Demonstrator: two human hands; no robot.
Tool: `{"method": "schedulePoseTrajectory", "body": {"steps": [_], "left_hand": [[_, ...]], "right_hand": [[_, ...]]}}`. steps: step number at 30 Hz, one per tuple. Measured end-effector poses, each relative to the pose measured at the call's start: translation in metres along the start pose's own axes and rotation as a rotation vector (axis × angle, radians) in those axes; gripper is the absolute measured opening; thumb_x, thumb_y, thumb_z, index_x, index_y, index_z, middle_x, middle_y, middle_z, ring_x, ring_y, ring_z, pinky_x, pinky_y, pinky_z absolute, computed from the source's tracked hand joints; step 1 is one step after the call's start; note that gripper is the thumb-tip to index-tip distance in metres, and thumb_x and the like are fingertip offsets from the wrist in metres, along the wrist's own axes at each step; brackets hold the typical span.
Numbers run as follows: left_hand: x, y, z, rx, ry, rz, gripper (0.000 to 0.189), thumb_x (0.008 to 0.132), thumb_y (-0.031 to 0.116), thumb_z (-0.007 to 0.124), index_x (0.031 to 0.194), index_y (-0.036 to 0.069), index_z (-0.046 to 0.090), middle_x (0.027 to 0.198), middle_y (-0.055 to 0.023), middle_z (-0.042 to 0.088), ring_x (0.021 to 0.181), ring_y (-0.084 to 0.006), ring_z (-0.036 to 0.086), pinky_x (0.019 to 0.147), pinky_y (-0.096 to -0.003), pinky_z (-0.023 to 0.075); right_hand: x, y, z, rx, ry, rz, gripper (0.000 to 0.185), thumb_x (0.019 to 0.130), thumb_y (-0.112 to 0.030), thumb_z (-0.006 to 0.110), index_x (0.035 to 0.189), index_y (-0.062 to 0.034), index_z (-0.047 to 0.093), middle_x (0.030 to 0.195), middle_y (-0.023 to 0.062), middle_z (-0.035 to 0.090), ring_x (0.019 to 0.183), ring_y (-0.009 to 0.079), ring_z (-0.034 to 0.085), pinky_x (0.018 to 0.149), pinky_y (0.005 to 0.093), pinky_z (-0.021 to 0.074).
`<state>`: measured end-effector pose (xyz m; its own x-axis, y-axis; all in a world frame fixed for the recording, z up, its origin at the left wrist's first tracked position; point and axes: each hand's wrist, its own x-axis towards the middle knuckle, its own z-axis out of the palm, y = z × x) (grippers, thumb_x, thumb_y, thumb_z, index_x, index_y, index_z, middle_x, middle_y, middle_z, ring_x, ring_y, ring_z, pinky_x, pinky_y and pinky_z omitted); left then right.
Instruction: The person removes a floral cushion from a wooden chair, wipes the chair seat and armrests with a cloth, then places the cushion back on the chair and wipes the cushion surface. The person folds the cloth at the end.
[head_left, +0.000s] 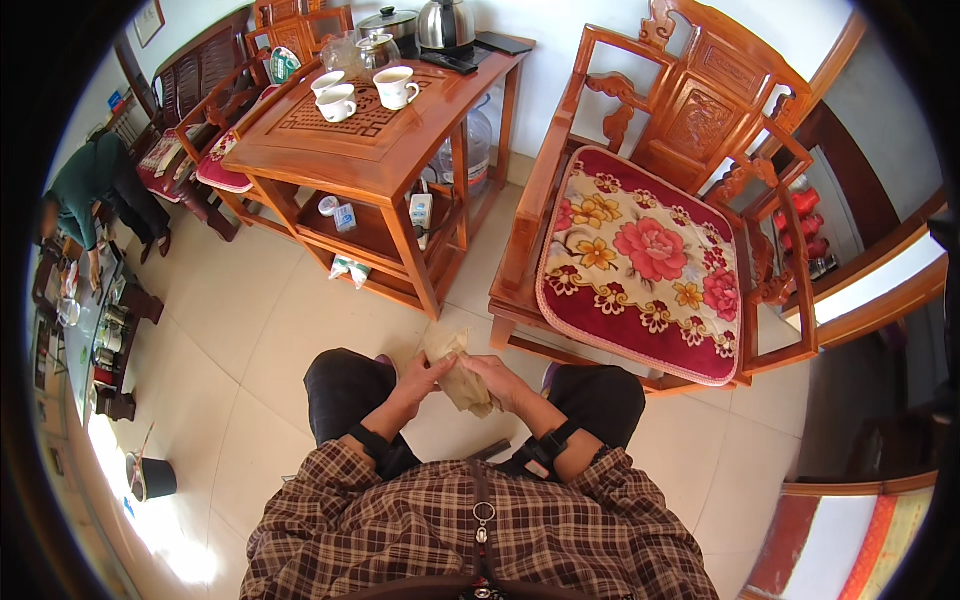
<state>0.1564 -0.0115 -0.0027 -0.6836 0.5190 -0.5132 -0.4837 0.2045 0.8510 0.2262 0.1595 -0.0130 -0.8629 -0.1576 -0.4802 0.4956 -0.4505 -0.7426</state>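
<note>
A crumpled yellowish-beige cloth (466, 384) hangs between my two hands, above the tiled floor and between my knees. My left hand (422, 375) pinches its upper left side with thumb and fingers. On the opposite side, my right hand (493, 376) grips the cloth near its upper edge. The fingertips of both hands are close together. Ahead of them stands a carved wooden tea table (330, 161), on which are a white cup with a drink (395, 87) and another white cup (336, 103).
A wooden armchair with a floral cushion (649, 255) stands close at front right. The table also bears a steel kettle (445, 26), with a power strip (421, 214) below. At far left, a person in a green top (86, 176) bends over another table. A dark bucket (154, 478) stands at left.
</note>
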Motion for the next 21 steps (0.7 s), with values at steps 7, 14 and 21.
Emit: {"method": "schedulePoseTrajectory", "body": {"steps": [7,14,21], "left_hand": [[0.008,-0.007,-0.014,-0.049,0.159,0.091,0.030,0.086,0.015,0.070,0.111,-0.001,0.064,0.099,-0.0058,0.069,0.088,-0.0139,0.065,0.077,-0.0284,0.0516],[0.002,-0.011,-0.006,-0.134,0.045,-0.124,0.032,0.090,0.020,0.066,0.115,-0.001,0.062,0.103,-0.0071,0.068,0.086,-0.0163,0.065,0.077,-0.0301,0.0525],[-0.002,0.006,-0.017,-0.218,0.030,-0.135,0.046,0.093,0.032,0.063,0.123,-0.002,0.057,0.120,-0.0082,0.059,0.110,-0.0152,0.057,0.085,-0.0331,0.0491]], "right_hand": [[0.015,0.017,-0.010,-0.660,0.388,-0.251,0.040,0.091,-0.030,0.066,0.114,0.0028,0.060,0.097,0.0120,0.068,0.080,0.0194,0.066,0.075,0.0306,0.0522],[0.014,0.041,0.003,-0.462,0.138,-0.276,0.054,0.090,-0.029,0.064,0.131,0.0001,0.048,0.113,0.0166,0.065,0.100,0.0246,0.064,0.089,0.0348,0.0494],[0.012,0.030,-0.008,-0.572,0.249,-0.084,0.038,0.092,-0.025,0.061,0.116,0.0035,0.056,0.099,0.0154,0.067,0.089,0.0213,0.064,0.082,0.0335,0.0499]]}}
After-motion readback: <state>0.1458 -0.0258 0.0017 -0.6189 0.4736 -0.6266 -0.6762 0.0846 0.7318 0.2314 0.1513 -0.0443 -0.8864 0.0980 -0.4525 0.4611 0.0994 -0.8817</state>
